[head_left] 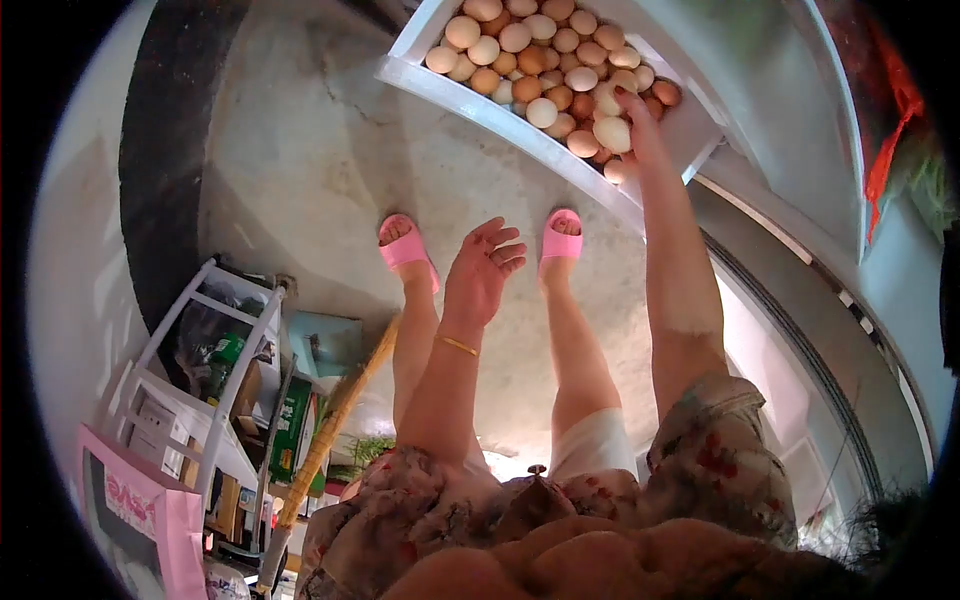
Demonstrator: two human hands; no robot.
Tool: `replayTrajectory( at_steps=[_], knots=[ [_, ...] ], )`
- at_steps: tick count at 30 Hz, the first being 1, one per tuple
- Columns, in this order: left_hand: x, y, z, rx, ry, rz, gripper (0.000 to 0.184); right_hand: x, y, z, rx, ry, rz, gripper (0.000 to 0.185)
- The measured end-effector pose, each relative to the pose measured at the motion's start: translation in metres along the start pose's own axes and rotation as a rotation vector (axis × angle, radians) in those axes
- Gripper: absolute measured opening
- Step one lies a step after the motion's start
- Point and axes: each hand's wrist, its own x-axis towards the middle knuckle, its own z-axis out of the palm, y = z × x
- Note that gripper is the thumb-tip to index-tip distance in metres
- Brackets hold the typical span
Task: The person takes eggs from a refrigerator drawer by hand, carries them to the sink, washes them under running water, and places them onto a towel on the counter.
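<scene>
An open white drawer (470,92) at the top holds many brown and cream eggs (515,38). My right hand (640,125) reaches into its right part, with the fingers curled round a pale egg (612,134); another pale egg touches the fingertips. Some of the fingers are hidden behind the hand and eggs. My left hand (487,262) hangs over the floor between the feet, palm partly up, fingers loosely bent and apart, holding nothing. A gold bracelet (458,345) circles the left wrist.
Pink slippers (562,243) are on the concrete floor (300,150). At the lower left stand a white shelf rack (228,385) with boxes and bottles, a wooden pole (335,425) and a pink bag (180,535). A red bag (893,120) hangs at the upper right.
</scene>
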Motion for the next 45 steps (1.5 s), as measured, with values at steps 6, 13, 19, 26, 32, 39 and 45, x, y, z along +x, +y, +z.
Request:
replayTrajectory(
  at_steps=[6, 13, 19, 26, 32, 39, 45],
  knots=[
    [-0.004, 0.014, 0.016, -0.097, -0.106, 0.013, 0.049, -0.109, -0.030, 0.010, 0.147, -0.244, -0.105, 0.041],
    [-0.012, 0.026, 0.037, -0.376, -0.270, -0.004, 0.065, -0.177, 0.006, 0.072, -0.716, -0.492, -0.648, 0.046],
    [-0.014, 0.024, 0.033, -0.323, -0.177, 0.040, 0.076, -0.203, 0.042, 0.112, -1.003, -0.292, -0.716, 0.049],
    [-0.016, 0.023, 0.016, -0.375, -0.295, 0.041, 0.079, -0.215, 0.031, 0.107, -1.058, -0.280, -0.876, 0.037],
    [-0.022, 0.024, 0.012, -0.553, -0.357, -0.107, 0.077, -0.216, -0.001, 0.088, -0.889, -0.277, -0.935, 0.035],
    [-0.016, 0.030, 0.015, -0.445, -0.521, -0.111, 0.080, -0.072, -0.027, 0.035, -1.150, -0.045, -0.822, 0.047],
    [-0.017, 0.029, 0.016, -0.521, -0.486, -0.111, 0.080, -0.006, 0.006, 0.031, -1.510, -0.452, -0.804, 0.062]
  ],
)
